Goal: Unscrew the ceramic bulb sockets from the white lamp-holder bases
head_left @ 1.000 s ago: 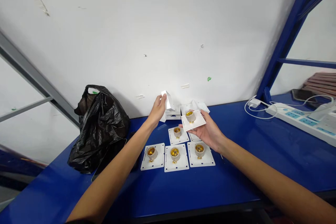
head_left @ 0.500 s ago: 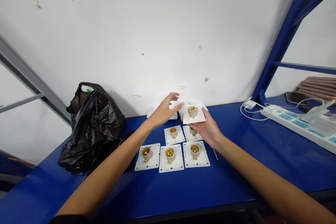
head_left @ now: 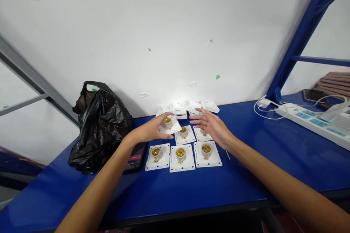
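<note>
Left hand (head_left: 147, 130): curled partway in, thumb and fingers around one side of the held lampholder plate (head_left: 171, 126);
Held lampholder plate: tilted above the blue table (head_left: 216, 189), overlapping in view the rear-left lampholder plate (head_left: 183, 137); a one-sided grip might let it slip, or its free corner knock that neighbour;
Right hand (head_left: 213, 127): fingers spread, empty; a low sweep could shove the rear-right lampholder plate (head_left: 202, 137).

The square plates (head_left: 188, 162) are plain white, the lamp sockets (head_left: 181, 158) off-white with gold-coloured interiors (head_left: 180, 151), the counter (head_left: 207, 191) solid blue, the plastic bag (head_left: 102, 131) black, the power strip (head_left: 290, 113) white with light-blue outlet panels (head_left: 319, 122), the wall (head_left: 175, 14) white with a green patch (head_left: 218, 77), and the right-hand frame (head_left: 295, 47) dark blue.
</note>
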`<state>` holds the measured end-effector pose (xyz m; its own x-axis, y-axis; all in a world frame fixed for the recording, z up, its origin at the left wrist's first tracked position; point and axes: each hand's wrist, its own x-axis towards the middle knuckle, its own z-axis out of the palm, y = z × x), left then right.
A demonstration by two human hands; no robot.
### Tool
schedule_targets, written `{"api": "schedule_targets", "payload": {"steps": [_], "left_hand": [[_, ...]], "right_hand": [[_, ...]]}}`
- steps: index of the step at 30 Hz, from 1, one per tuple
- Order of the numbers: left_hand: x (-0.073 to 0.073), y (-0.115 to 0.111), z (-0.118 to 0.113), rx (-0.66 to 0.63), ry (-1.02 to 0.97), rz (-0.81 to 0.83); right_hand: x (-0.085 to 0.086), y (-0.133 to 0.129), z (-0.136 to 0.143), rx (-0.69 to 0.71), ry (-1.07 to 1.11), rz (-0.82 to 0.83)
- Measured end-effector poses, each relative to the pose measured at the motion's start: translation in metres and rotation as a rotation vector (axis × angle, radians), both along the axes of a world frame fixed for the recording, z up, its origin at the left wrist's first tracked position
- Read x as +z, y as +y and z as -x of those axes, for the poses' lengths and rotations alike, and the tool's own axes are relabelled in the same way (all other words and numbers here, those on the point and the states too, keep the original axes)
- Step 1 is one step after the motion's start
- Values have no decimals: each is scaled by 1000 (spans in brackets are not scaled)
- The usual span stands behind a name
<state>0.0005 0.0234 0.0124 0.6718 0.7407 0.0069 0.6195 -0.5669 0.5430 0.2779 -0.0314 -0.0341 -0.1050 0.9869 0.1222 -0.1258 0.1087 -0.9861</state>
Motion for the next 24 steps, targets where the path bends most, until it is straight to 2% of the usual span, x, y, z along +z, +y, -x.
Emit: {"api": "schedule_targets", "payload": {"steps": [2, 5, 9, 12, 15, 19, 22, 24], "left_hand": [[-9, 3, 18, 20, 56, 41], [-21, 9, 30, 26, 86, 71], [-30, 12, 30, -6, 60, 59], [-32, 7, 27, -20, 36, -2], [-30, -9, 21, -4, 19, -133], [-21, -51, -2, -15, -10, -375], [-22, -86, -28, -90, -12, -527], [-31, -101, -45, -164, 14, -631]], "right_hand": [[-3, 4, -6, -27, -153, -78], [-6, 6, -12, -18, -422, -215], [-7, 1, -13, 124, -714, -351], [-6, -6, -11, 216, -832, -396], [-6, -10, -9, 263, -860, -398], [-2, -8, -10, 258, -774, -361], [15, -11, -9, 244, -608, -362], [35, -27, -4, 255, -456, -381]]}}
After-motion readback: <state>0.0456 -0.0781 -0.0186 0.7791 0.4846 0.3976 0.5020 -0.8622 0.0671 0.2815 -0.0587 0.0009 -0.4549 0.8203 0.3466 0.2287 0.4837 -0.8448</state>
